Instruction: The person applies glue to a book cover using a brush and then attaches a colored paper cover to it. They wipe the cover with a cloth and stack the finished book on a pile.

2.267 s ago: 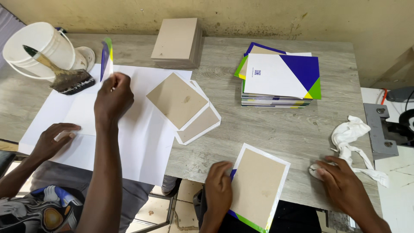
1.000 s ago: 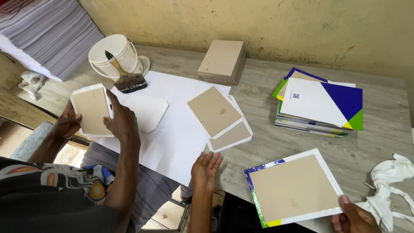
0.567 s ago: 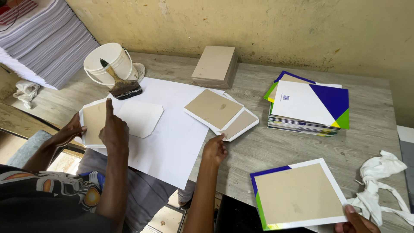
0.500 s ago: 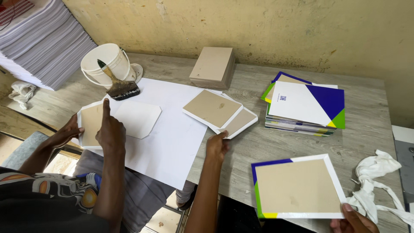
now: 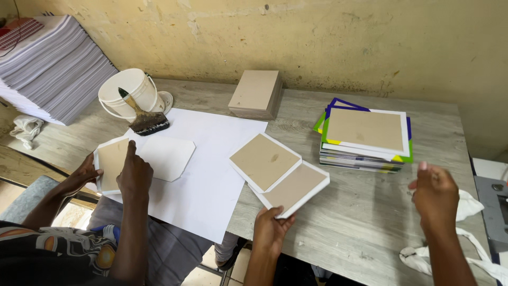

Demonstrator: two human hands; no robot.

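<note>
Covers: one board-side-up on the stack (image 5: 365, 132); left hand (image 5: 271, 230) pinching the next cover (image 5: 293, 188); right hand (image 5: 434, 193) empty, loosely spread.

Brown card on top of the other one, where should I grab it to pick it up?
Probably by its near left edge, coming from the front. The top card lies flat and thin, half on the lower card, so that edge likely sits slightly lifted. The left hand is closest.

Left hand (image 5: 271, 228) low, fingers curled in a grip, right hand (image 5: 435, 191) raised, loosely curled, empty
</note>
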